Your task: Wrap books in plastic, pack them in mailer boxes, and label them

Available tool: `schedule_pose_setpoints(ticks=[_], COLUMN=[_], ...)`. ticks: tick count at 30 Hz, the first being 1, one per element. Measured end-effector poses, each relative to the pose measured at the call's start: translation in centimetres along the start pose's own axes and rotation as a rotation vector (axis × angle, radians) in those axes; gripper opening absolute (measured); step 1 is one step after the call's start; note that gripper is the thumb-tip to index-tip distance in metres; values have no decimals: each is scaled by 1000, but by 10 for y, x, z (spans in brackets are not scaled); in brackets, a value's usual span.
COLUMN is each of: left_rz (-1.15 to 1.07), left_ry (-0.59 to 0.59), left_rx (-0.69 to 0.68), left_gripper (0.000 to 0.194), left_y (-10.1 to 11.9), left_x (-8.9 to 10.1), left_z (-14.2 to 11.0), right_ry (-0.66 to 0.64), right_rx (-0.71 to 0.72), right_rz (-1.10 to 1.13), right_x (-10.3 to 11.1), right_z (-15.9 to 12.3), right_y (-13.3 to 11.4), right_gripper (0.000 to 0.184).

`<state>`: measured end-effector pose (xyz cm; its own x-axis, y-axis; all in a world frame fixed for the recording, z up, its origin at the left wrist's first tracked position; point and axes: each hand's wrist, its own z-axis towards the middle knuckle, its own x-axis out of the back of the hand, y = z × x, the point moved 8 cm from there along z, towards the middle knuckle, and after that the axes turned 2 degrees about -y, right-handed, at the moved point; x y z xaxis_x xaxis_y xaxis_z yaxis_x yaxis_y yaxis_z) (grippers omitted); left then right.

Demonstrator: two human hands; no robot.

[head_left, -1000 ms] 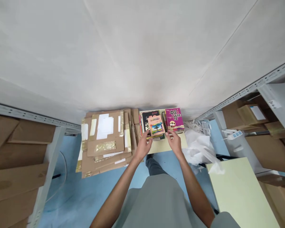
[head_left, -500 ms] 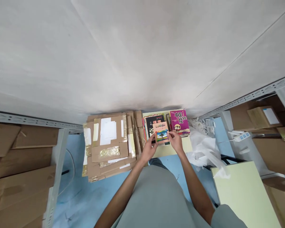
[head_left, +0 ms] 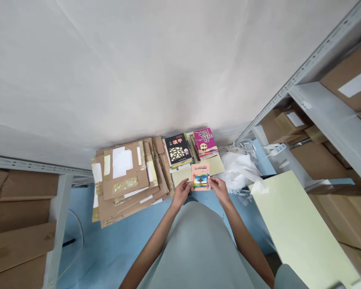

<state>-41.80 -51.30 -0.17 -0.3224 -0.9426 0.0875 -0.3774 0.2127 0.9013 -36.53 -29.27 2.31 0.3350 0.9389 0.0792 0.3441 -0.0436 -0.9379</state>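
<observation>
Between my hands is a thin peach-coloured book (head_left: 201,170) with a tree picture on its cover. My left hand (head_left: 182,192) grips its left edge, and my right hand (head_left: 219,189) pinches its right edge. The book is held in front of my body, near the front edge of a small pale table (head_left: 180,176). Beyond it on that table lies a pile of books topped by a black book (head_left: 177,149) with a grid of squares. To the right of that pile sits a second pile, with a purple book (head_left: 205,141) on top.
Flattened cardboard boxes (head_left: 129,182) are stacked left of the books. White plastic wrapping (head_left: 239,166) lies to the right, beside a pale green tabletop (head_left: 301,224). Shelves with cartons (head_left: 21,208) stand on both sides, and a power strip (head_left: 278,149) hangs at the right shelf.
The peach book has moved off the black book's pile towards my body, uncovering the black cover. Both hands moved with it, and my view has turned rightward.
</observation>
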Motion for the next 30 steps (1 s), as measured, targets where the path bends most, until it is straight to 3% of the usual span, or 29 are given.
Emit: schedule_pose_setpoints(ticks=[3,7,14,19,25,30], left_rz=[-60,-70,77,208,324,422], left_ry=[-128,-309,-641,-841,-1001,-1072], left_rx=[-12,-18,-16,-73,-180,-253], left_gripper=[73,71,57,55,55,46], left_y=[2,14,57,88,106,117], left_x=[-46,-117,-245,-349,-478,-556], left_z=[-25,-53,-93,-113,-135,-156], right_ry=[70,267,490,645,896,1025], right_rx=[-15,-39,-2,34,88,90], right_rz=[38,77,318,425,388,369], right_x=[45,118,225,301,400,464], right_z=[-45,-107,-200,-244,-290,-313], right_y=[8,16,14,19,33,46], right_gripper=[61,59,47,49,45,45])
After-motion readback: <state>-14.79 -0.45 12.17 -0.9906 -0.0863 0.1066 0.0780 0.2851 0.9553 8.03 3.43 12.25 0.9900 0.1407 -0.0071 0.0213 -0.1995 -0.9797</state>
